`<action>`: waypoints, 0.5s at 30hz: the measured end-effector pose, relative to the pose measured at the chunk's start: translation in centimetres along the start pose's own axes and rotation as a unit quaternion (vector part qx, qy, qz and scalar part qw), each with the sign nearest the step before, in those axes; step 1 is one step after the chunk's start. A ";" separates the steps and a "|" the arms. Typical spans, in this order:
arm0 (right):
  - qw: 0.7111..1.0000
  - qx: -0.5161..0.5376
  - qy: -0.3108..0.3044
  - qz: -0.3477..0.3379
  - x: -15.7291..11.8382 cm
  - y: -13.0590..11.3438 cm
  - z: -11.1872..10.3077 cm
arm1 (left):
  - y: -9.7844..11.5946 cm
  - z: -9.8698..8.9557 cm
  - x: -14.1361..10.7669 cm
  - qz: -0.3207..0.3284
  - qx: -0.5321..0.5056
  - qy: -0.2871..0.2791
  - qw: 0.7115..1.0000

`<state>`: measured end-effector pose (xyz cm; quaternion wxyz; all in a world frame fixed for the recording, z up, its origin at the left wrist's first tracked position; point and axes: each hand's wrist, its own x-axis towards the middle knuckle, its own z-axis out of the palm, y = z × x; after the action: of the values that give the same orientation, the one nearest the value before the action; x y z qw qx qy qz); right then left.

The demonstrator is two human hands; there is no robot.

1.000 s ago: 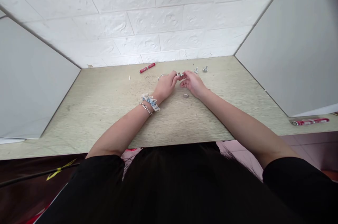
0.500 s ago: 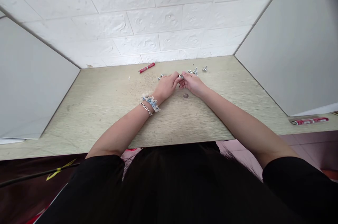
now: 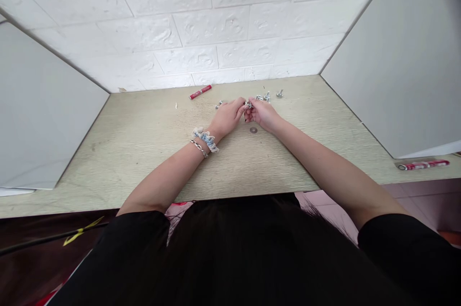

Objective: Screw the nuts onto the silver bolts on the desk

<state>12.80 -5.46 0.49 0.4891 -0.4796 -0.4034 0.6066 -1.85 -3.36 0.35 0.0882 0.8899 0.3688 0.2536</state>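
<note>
Fingertips of my left hand and my right hand meet above the middle of the board, both closed on a small silvery bolt. Fingers cover most of the bolt, so its exact shape is hard to make out. Just below my right hand, a flat round washer lies on the wood. Several bolts with washers rest behind my right hand, and one stands apart. Some small metal hardware lies behind my left hand.
On the pale wooden tabletop, a red tube lies near the white brick wall. Another red tube sits at the right front edge. Grey-white panels stand at the left and right.
The bolt has turned slightly between my fingers, and a different side of it shows. Both hands have stayed almost in place.
</note>
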 end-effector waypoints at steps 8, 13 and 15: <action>1.000 0.011 -0.015 -0.001 -0.5 -0.5 -0.1 | 0.1 0.0 -0.1 -0.013 -0.007 0.007 1.000; 0.999 0.044 -0.028 -0.011 -0.7 -0.7 -0.4 | 0.3 -0.1 0.0 -0.014 0.001 0.000 1.000; 0.998 0.056 -0.028 -0.015 -0.7 -0.7 -0.4 | 0.3 -0.1 -0.1 -0.020 0.001 0.003 1.000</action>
<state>13.42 -6.00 1.19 0.5129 -0.4283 -0.3890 0.6341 -1.74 -3.63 0.51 0.0913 0.8818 0.3868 0.2539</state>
